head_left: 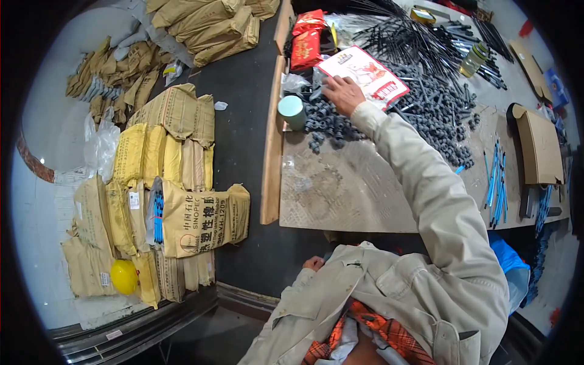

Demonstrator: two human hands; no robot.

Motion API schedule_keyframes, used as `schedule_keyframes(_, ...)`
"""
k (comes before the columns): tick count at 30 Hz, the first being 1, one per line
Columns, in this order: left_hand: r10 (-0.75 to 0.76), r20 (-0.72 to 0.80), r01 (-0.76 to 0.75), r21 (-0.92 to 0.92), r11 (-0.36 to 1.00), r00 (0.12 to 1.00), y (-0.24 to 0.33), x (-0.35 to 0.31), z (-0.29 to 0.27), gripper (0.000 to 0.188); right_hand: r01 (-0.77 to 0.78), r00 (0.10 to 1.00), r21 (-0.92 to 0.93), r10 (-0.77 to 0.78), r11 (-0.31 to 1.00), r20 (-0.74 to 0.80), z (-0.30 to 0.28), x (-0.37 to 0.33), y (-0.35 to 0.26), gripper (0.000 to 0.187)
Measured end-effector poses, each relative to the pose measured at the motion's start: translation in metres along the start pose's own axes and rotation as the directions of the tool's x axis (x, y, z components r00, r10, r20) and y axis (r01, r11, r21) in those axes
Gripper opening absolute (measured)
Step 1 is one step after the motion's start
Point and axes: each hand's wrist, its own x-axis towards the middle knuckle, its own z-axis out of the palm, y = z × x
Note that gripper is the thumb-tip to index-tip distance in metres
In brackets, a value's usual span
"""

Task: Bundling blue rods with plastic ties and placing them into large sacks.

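Note:
My right hand (344, 94) reaches across the table, fingers bent downward at the left edge of a white packet with a red border (365, 74). Under its fingertips is a small greyish, see-through piece (316, 92), only partly visible. Beneath the hand and packet spreads a heap of small dark grey plastic fittings (426, 125). A pale green-lidded cylindrical container (292, 112) stands just left of the hand. Down by my body, my left hand (314, 263) pokes out of its sleeve below the table edge, its fingers mostly hidden.
A wooden board (272, 152) edges the table's left side. Red packets (306, 48), black rods (389, 36) and a bottle (473, 59) lie toward the back. Blue rods (497, 185) and an open cardboard box (538, 146) sit at right. Stacked sacks (207, 222) fill the left.

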Motion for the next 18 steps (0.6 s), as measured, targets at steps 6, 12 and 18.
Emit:
schedule_keyframes(6, -0.133, -0.256, 0.116, -0.082, 0.99, 0.957, -0.078, -0.006, -0.035, 0.023, 0.034, 0.974, -0.318, 0.04, 0.947, 0.224, 0.047, 0.061, 0.023, 0.011)
schedule_keyframes(12, -0.039, -0.233, 0.019, -0.09, 0.996, 0.972, -0.006, -0.014, -0.102, 0.021, -0.599, 0.762, 0.136, 0.613, 0.79, -0.208, 0.002, 0.118, 0.063, 0.018)
schedule_keyframes(18, 0.236, -0.193, -0.273, -0.192, 0.943, 0.952, 0.062, -0.01, -0.134, 0.017, -0.705, 0.532, 0.403, 0.811, 0.583, -0.243, -0.094, 0.169, 0.047, 0.021)
